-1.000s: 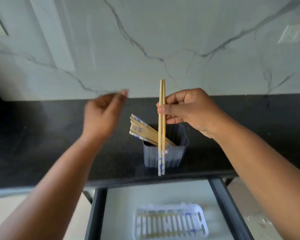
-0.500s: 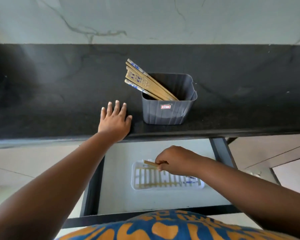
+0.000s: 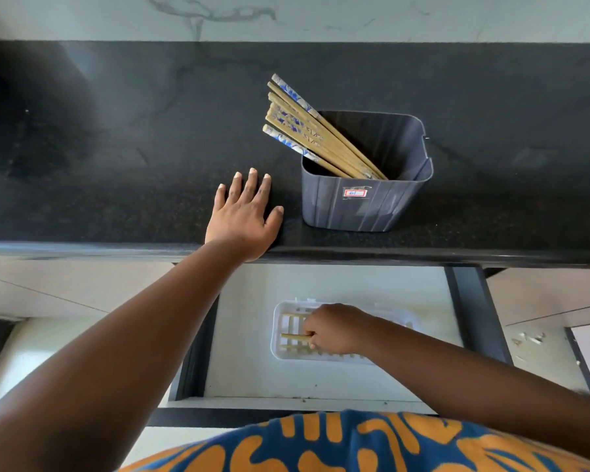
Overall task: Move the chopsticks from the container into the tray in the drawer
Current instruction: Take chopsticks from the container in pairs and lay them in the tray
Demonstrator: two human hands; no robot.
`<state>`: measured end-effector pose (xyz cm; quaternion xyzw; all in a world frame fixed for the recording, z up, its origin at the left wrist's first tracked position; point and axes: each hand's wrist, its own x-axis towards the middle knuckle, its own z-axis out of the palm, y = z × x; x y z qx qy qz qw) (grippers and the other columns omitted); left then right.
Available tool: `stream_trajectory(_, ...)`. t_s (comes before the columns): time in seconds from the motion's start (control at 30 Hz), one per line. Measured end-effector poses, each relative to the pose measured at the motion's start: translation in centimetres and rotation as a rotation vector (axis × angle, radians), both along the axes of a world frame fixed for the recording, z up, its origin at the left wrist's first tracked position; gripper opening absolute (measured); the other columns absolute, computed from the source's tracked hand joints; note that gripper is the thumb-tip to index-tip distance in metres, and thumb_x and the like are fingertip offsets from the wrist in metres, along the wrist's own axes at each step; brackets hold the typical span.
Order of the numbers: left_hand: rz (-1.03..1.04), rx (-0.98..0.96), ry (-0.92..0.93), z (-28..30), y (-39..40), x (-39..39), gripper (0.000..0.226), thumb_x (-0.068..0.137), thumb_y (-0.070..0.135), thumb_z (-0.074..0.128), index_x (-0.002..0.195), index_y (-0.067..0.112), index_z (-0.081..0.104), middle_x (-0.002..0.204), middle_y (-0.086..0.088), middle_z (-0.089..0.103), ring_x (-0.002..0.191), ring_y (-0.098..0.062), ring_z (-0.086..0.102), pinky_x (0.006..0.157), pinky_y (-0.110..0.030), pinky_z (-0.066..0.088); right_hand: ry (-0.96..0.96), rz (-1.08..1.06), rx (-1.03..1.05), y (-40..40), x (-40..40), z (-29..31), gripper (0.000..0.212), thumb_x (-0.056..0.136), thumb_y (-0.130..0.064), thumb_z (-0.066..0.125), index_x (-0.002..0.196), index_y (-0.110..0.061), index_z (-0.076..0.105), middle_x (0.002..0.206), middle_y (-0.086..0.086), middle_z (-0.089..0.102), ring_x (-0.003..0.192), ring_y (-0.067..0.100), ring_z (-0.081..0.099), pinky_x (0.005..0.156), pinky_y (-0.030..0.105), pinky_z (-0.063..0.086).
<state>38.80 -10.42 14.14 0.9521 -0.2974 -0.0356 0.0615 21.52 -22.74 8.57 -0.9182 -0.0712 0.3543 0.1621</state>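
The right hand (image 3: pixel 334 330), fingers curled around a pair of wooden chopsticks (image 3: pixel 295 336), is laying it into the white slotted plastic tray (image 3: pixel 401 316) in the open drawer (image 3: pixel 470 308), where a few chopsticks are lying already, while the flat, empty left hand (image 3: pixel 244 218) is resting on the black stone desk (image 3: pixel 116 165) and a bundle of blue-patterned wooden chopsticks (image 3: pixel 312 131) is waiting in the grey ribbed plastic container (image 3: pixel 365 202).

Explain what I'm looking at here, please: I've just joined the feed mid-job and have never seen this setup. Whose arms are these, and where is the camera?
There is no machine: a person works bare-handed, and the single camera sits on their head, looking down. The left hand rests flat on the black countertop, holding nothing. Beside it stands a grey container with a bundle of chopsticks leaning out toward the left. Below the counter edge a drawer is pulled open, with a white slotted tray inside. The right hand is down in that tray, its fingers curled round the chopsticks being placed. The patterned cloth at the bottom is the person's shirt.
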Motion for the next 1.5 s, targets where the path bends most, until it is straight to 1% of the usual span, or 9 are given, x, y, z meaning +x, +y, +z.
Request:
stream_trajectory(0.17, -0.001, -0.009, -0.008, -0.1, 0.0, 0.1, 0.065, 0.096, 0.054, 0.017, 0.154, 0.024, 0.007, 0.162, -0.003, 0.002, 0.149, -0.024, -0.003, 0.12, -0.045, -0.003, -0.154, 0.149, -0.018, 1.6, 0.7, 0.4, 0.013, 0.091, -0.015, 0.053, 0.094, -0.012, 0.065, 0.077, -0.001, 0.052, 0.068, 0.02, 0.047, 0.05, 0.026, 0.027)
stream_trajectory(0.3, 0.0, -0.015, -0.015, -0.2, 0.2, 0.1, 0.066, 0.096, 0.054, 0.018, 0.154, 0.024, 0.008, 0.162, -0.003, 0.003, 0.149, -0.024, -0.003, 0.119, -0.044, -0.003, -0.226, 0.217, -0.099, 2.0, 0.0, 0.0, 0.017, 0.085, -0.003, 0.059, 0.099, -0.008, 0.067, 0.095, 0.01, 0.067, 0.085, 0.031, 0.064, 0.062, 0.033, 0.045)
stream_trajectory(0.47, 0.002, -0.024, -0.023, -0.4, 0.1, 0.2, 0.066, 0.096, 0.054, 0.02, 0.153, 0.024, 0.01, 0.162, -0.003, 0.004, 0.149, -0.024, -0.002, 0.119, -0.044, -0.002, -0.216, 0.142, -0.155, 1.3, -2.0, -1.8, 0.022, 0.081, 0.01, 0.055, 0.097, 0.0, 0.066, 0.096, 0.016, 0.065, 0.087, 0.036, 0.065, 0.062, 0.037, 0.048)
stream_trajectory(0.73, 0.004, -0.033, -0.022, -0.4, 0.0, 0.3, 0.066, 0.096, 0.055, 0.021, 0.153, 0.025, 0.01, 0.162, -0.003, 0.005, 0.149, -0.023, -0.002, 0.119, -0.044, -0.003, -0.162, 0.047, -0.152, 0.9, -1.9, -3.4, 0.025, 0.085, 0.004, 0.056, 0.107, -0.005, 0.064, 0.106, 0.013, 0.065, 0.095, 0.034, 0.064, 0.072, 0.037, 0.05)
stream_trajectory(0.93, 0.004, -0.042, -0.013, -0.3, 0.0, 0.3, 0.066, 0.095, 0.055, 0.021, 0.153, 0.025, 0.01, 0.162, -0.003, 0.005, 0.149, -0.024, -0.002, 0.12, -0.045, -0.002, -0.252, -0.076, -0.092, -1.2, -1.9, -3.6, 0.017, 0.085, -0.01, 0.061, 0.101, -0.011, 0.059, 0.093, 0.002, 0.06, 0.08, 0.023, 0.061, 0.056, 0.026, 0.038)
stream_trajectory(1.0, 0.004, -0.042, -0.013, -0.3, 0.1, 0.2, 0.066, 0.095, 0.055, 0.021, 0.153, 0.025, 0.01, 0.162, -0.003, 0.005, 0.149, -0.023, -0.002, 0.12, -0.045, -0.002, -0.219, -0.107, -0.101, -2.1, -2.1, -2.9, 0.014, 0.087, -0.008, 0.057, 0.099, -0.012, 0.061, 0.093, 0.003, 0.062, 0.081, 0.024, 0.064, 0.058, 0.027, 0.044)
stream_trajectory(1.13, 0.003, -0.043, -0.001, -0.3, 0.1, 0.1, 0.066, 0.095, 0.054, 0.021, 0.153, 0.025, 0.01, 0.162, -0.003, 0.004, 0.149, -0.024, -0.002, 0.12, -0.045, -0.003, -0.156, -0.226, 0.003, -3.3, -1.9, 1.9, 0.025, 0.091, -0.019, 0.052, 0.111, -0.021, 0.066, 0.107, 0.0, 0.068, 0.098, 0.021, 0.062, 0.082, 0.033, 0.051)
stream_trajectory(1.3, -0.002, -0.041, 0.001, -0.2, 0.2, -0.1, 0.067, 0.095, 0.054, 0.02, 0.154, 0.024, 0.008, 0.162, -0.003, 0.003, 0.149, -0.023, -0.003, 0.12, -0.045, -0.001, -0.269, -0.343, 0.24, -3.9, 0.9, 14.0, 0.007, 0.083, -0.036, 0.068, 0.089, -0.038, 0.072, 0.08, -0.023, 0.07, 0.071, -0.005, 0.065, 0.061, 0.017, 0.047)
stream_trajectory(1.5, -0.012, -0.014, 0.024, -0.2, 0.3, -0.2, 0.068, 0.095, 0.055, 0.016, 0.154, 0.024, 0.003, 0.162, -0.003, -0.002, 0.149, -0.024, -0.006, 0.12, -0.045, -0.002, -0.815, -0.599, 0.374, -4.8, 5.1, 22.1, 0.003, 0.08, -0.032, 0.072, 0.08, -0.03, 0.074, 0.063, -0.022, 0.067, 0.058, -0.005, 0.061, 0.064, 0.023, 0.05)
